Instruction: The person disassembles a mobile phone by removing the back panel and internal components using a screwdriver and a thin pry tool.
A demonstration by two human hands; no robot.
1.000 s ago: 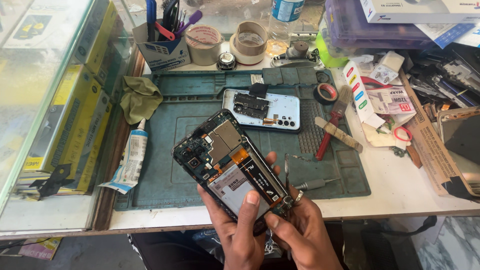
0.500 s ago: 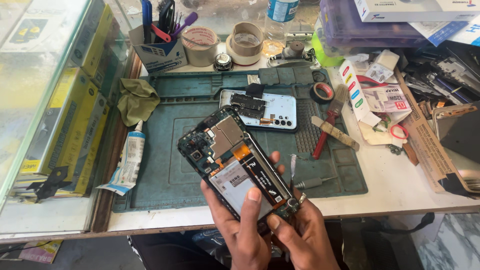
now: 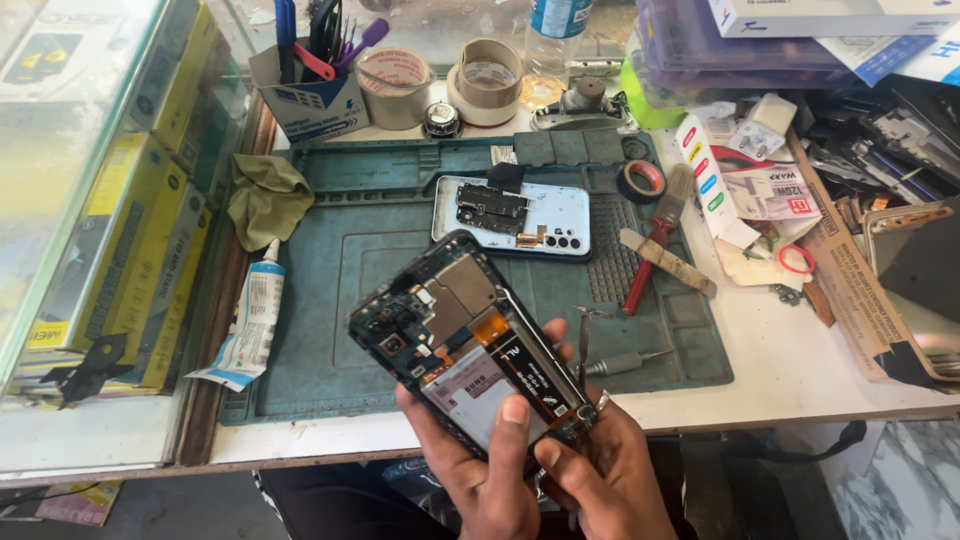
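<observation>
Yellow boxes (image 3: 130, 260) left of opened phone (image 3: 470, 340)

A black opened phone (image 3: 470, 350) with an orange strip and white battery, above a teal mat (image 3: 340, 270); pale blue back cover (image 3: 560, 215), olive cloth (image 3: 268, 198), red-handled brush (image 3: 655, 250).

Opened black phone (image 3: 468, 345), internals and battery exposed, tilted diagonally above the bench edge
</observation>
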